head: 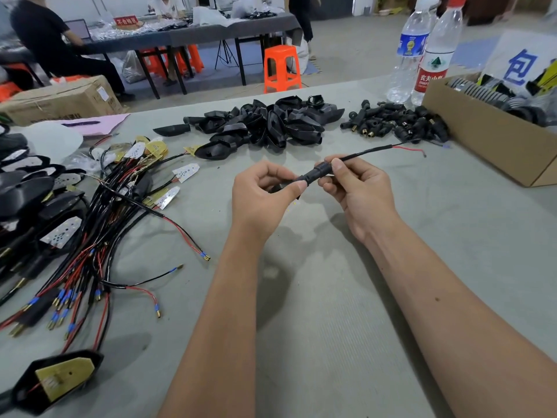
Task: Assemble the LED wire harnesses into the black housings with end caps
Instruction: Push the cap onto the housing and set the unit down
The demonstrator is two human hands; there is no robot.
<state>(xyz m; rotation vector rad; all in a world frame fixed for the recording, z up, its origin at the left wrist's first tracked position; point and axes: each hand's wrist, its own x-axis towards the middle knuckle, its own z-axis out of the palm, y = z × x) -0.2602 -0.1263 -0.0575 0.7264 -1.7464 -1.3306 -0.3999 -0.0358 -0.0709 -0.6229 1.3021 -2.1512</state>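
Above the middle of the table, my left hand (262,191) grips a black housing (278,188), mostly hidden in the palm. My right hand (352,182) pinches a black end cap (316,173) on the housing's stem. A black wire (370,152) runs from the cap to the far right and ends in red and blue leads. A heap of empty black housings (271,122) lies beyond my hands. To its right is a pile of black end caps (398,122) with brass inserts. Several LED wire harnesses (99,224) are tangled at the left.
An open cardboard box (494,146) of black parts stands at the right, with two water bottles (422,52) behind it. A housing with a fitted LED board (60,378) lies near the front left. More such housings (27,188) are stacked at the far left. Other tables, an orange stool (281,67) and seated people are beyond the far edge.
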